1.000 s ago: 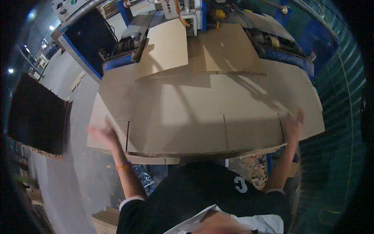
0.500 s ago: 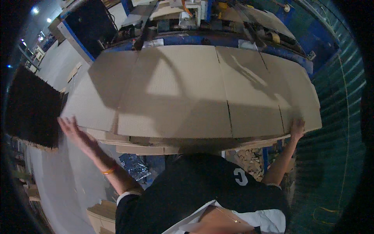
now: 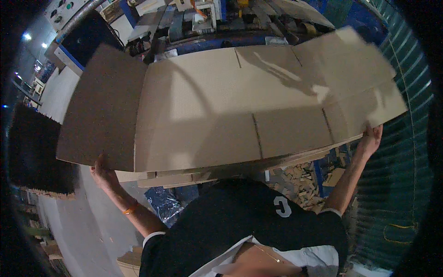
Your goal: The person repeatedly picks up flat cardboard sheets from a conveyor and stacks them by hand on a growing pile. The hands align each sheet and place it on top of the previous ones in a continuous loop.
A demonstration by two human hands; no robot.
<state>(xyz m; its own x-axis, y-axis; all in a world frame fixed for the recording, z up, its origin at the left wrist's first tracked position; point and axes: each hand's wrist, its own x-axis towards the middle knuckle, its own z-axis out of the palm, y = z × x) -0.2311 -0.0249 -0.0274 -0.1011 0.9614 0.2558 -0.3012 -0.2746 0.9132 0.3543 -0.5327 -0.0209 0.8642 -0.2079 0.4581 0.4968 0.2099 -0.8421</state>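
Note:
A wide brown cardboard sheet (image 3: 198,101), creased and slotted like a flattened box, spans the space ahead of me. Its left panel is folded upward and looks darker; the right end is lifted too. At the lower edge of the left panel, my left hand (image 3: 105,175) grips the board, fingers partly hidden behind it. My right hand (image 3: 372,138) is closed on the lower right edge, thumb on the upper face. More cardboard sheets (image 3: 184,179) lie stacked directly beneath, their near edges showing.
Beyond the sheet stands a blue machine (image 3: 226,44) with rollers and belts. A green corrugated wall (image 3: 392,184) runs along the right. Cardboard scraps (image 3: 300,184) are heaped below, beside dark plastic wrap (image 3: 164,203). A dark stack (image 3: 39,152) stands at the left.
My left hand has gone from spread fingers to gripping the board's edge. Both ends of the sheet have risen, the left panel folding up. My right hand has moved outward and up.

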